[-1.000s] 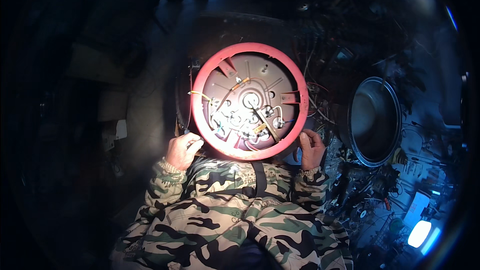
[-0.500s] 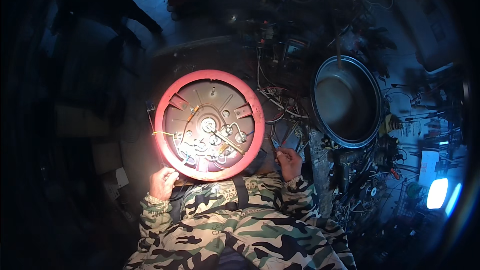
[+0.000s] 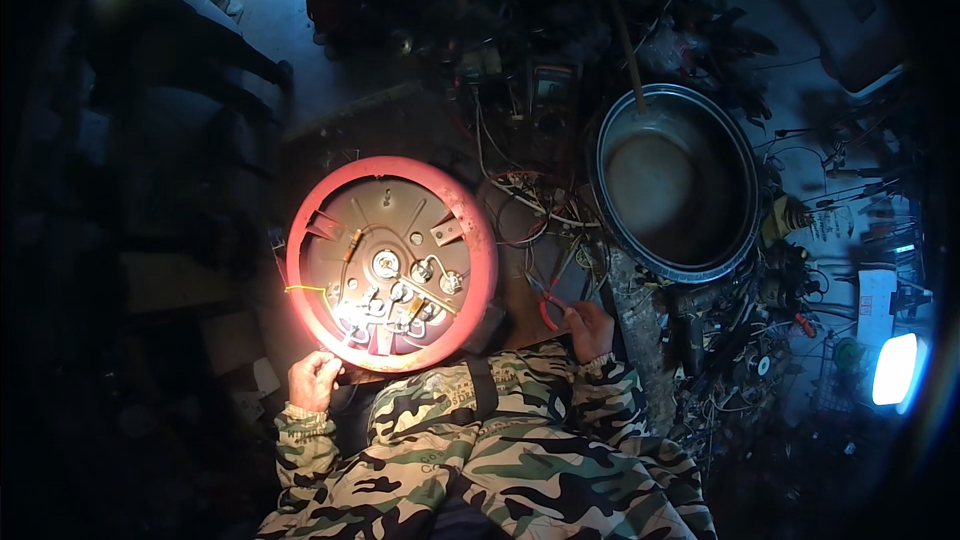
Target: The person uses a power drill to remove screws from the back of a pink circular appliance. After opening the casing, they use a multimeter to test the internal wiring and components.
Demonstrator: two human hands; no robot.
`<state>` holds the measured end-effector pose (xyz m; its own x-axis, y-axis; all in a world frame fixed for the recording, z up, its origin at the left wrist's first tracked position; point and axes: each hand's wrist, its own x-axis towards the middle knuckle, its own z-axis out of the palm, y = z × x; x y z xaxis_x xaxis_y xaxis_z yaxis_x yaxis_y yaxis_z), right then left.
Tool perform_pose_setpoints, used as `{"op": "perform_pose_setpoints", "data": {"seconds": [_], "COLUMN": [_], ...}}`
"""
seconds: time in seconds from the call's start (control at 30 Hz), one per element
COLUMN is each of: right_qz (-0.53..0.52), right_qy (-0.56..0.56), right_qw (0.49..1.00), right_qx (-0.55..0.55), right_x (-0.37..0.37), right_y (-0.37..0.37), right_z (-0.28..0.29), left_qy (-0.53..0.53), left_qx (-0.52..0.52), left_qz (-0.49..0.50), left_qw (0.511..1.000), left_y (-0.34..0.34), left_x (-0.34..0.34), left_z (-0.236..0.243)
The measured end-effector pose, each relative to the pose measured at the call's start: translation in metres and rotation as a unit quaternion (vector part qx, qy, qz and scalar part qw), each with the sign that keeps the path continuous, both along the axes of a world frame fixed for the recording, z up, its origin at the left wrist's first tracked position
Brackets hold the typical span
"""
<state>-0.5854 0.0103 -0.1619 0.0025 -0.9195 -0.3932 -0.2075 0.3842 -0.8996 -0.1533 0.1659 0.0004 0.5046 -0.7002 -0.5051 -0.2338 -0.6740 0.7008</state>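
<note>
With the left hand (image 3: 314, 380) closed on the lower rim of the upturned red cooker base (image 3: 391, 262) just above it, the right hand (image 3: 590, 328) closes on red-handled pliers (image 3: 552, 308), apparently to work the exposed wiring (image 3: 395, 305) leftward.

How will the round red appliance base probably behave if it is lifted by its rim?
The red base looks rigid, so it should probably keep its shape. Its exposed wires and terminals seem fragile and may snag. The left hand grips only the lower rim, so it could tip.
</note>
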Motion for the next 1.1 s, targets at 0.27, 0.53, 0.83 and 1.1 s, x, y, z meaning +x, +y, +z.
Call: {"op": "perform_pose_setpoints", "data": {"seconds": [0.27, 0.53, 0.83, 1.1], "right_qz": [-0.008, -0.07, -0.136, -0.017], "right_qy": [0.032, 0.089, 0.094, 0.141], "right_qw": [0.999, 0.993, 0.986, 0.99], "right_qx": [-0.004, 0.02, 0.025, -0.013], "right_x": [-0.043, -0.075, -0.114, -0.075], "right_y": [-0.003, 0.006, 0.032, 0.001], "right_z": [-0.004, -0.001, -0.017, -0.002], "left_qy": [0.015, 0.024, 0.025, 0.003], "left_qx": [-0.016, -0.014, 0.045, 0.035], "left_qz": [-0.006, -0.038, -0.044, -0.019], "left_qw": [1.0, 0.999, 0.998, 0.999], "left_y": [0.007, 0.009, -0.008, 0.004], "left_x": [0.007, 0.014, 0.015, 0.014], "left_z": [-0.008, -0.013, -0.004, -0.009]}}
